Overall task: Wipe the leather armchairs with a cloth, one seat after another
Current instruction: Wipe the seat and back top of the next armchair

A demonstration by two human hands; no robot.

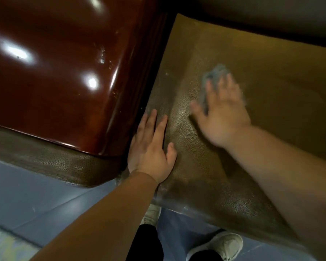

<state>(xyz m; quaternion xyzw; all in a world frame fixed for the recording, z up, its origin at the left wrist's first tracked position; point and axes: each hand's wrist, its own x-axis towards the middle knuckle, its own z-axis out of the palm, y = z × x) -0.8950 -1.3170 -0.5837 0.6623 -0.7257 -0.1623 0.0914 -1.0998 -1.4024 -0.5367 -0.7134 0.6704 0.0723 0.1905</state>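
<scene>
Right hand [221,112] flat, pressing grey cloth [212,80] onto leather seat [262,113], left hand [151,147] spread flat beside it

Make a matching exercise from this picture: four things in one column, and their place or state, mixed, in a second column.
Things:
1. left hand
2. right hand
3. cloth
4. glossy wooden surface

Places or states:
A. grey, under the fingers of a hand
B. flat on the leather seat near its left edge
C. left of the seat, reflecting lights
D. blurred, pressing the cloth

Pairs: 1-B, 2-D, 3-A, 4-C
</scene>
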